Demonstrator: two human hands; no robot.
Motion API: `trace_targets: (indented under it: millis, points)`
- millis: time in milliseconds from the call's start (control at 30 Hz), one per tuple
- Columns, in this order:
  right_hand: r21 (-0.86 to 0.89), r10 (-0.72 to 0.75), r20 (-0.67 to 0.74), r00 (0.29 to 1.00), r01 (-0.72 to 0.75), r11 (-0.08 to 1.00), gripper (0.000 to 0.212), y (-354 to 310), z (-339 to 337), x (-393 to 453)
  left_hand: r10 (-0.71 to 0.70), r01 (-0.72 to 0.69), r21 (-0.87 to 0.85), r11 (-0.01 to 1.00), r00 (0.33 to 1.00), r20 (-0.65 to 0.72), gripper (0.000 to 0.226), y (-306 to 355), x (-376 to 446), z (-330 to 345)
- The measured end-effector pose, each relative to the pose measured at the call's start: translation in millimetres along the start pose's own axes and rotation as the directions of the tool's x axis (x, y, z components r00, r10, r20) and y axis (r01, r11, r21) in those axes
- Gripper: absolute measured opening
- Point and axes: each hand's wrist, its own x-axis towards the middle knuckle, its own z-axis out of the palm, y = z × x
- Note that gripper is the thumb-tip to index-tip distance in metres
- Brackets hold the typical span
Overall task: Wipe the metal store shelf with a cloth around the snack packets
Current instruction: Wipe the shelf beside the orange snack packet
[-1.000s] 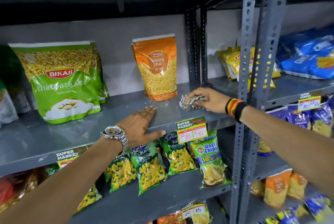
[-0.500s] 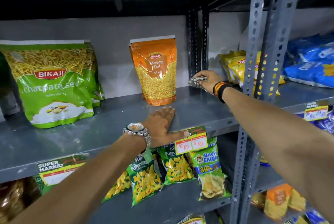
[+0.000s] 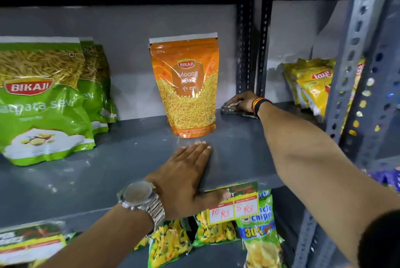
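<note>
A grey metal shelf (image 3: 121,159) runs across the view. On it an orange Moong Dal packet (image 3: 186,88) stands upright at the middle, and green Bikaji sev packets (image 3: 41,103) stand at the left. My right hand (image 3: 243,102) presses a crumpled patterned cloth (image 3: 229,108) onto the shelf's back right corner, just right of the orange packet and against the rear uprights. My left hand (image 3: 188,179) lies flat, fingers spread, on the shelf's front edge in front of the orange packet, holding nothing.
Perforated grey uprights (image 3: 355,51) stand at the right, with yellow chip packets (image 3: 313,85) on the neighbouring shelf beyond. Price tags (image 3: 233,209) hang from the shelf's front lip. Green and yellow snack packets (image 3: 257,237) fill the shelf below.
My right hand has slid the cloth from the shelf's front area back to the rear right corner. The view has moved closer. My left hand stays flat on the front edge.
</note>
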Motion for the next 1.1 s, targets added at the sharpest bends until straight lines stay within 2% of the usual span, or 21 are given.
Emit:
trace_targets:
  millis: [167, 400, 533, 567, 633, 700, 800, 900, 967, 1100]
  points:
    - [-0.04, -0.033, 0.11, 0.993, 0.037, 0.998, 0.044, -7.0, -1.8, -28.3, 0.002, -0.002, -0.017, 1.0, 1.0, 0.011, 0.107, 0.7, 0.8, -2.4]
    - [-0.07, -0.065, 0.071, 0.995, 0.07, 0.995, 0.04, -24.0, -4.6, -128.7, -0.014, 0.014, 0.003, 1.0, 0.997, 0.072, 0.101, 5.2, -1.7, -10.5]
    - [-0.065, -0.107, 0.15, 0.983, 0.118, 0.991, 0.034, -36.3, -17.9, -195.6, 0.009, -0.006, -0.029, 1.0, 0.995, 0.099, 0.104, 4.4, -14.1, -19.2]
    - [-0.055, -0.123, 0.117, 0.985, 0.13, 0.99, 0.032, -40.7, -23.7, -206.7, 0.014, -0.01, -0.038, 0.999, 0.995, 0.101, 0.105, 0.8, -19.3, -19.9]
    - [0.012, -0.137, -0.047, 0.989, 0.137, 0.99, 0.029, -47.1, -35.6, -220.2, 0.02, -0.014, -0.055, 0.998, 0.994, 0.106, 0.108, -9.7, -31.1, -20.4]
    - [0.037, -0.086, -0.198, 0.976, 0.095, 0.995, 0.027, -48.7, -40.9, -225.9, 0.012, -0.007, -0.065, 0.998, 0.996, 0.087, 0.11, -24.4, -42.3, -21.1]
    - [-0.014, 0.085, -0.29, 0.953, -0.093, 0.996, 0.03, -41.9, -24.9, -232.2, -0.026, 0.03, -0.058, 0.998, 0.997, 0.07, 0.12, -46.3, -59.9, -18.4]
    - [-0.065, 0.108, -0.34, 0.934, -0.138, 0.988, 0.032, -40.1, -12.3, -240.3, -0.034, 0.034, -0.003, 0.999, 0.996, 0.088, 0.126, -58.8, -72.0, -11.6]
    - [-0.041, 0.075, -0.298, 0.952, -0.091, 0.995, 0.031, -44.8, -2.8, -248.9, -0.021, 0.02, 0.02, 1.0, 0.998, 0.059, 0.116, -62.5, -74.1, -7.2]
    - [0.03, -0.072, -0.084, 0.994, 0.074, 0.997, 0.029, -58.4, 16.4, -274.5, -0.018, 0.015, 0.047, 0.999, 0.999, 0.045, 0.112, -64.2, -71.2, -5.3]
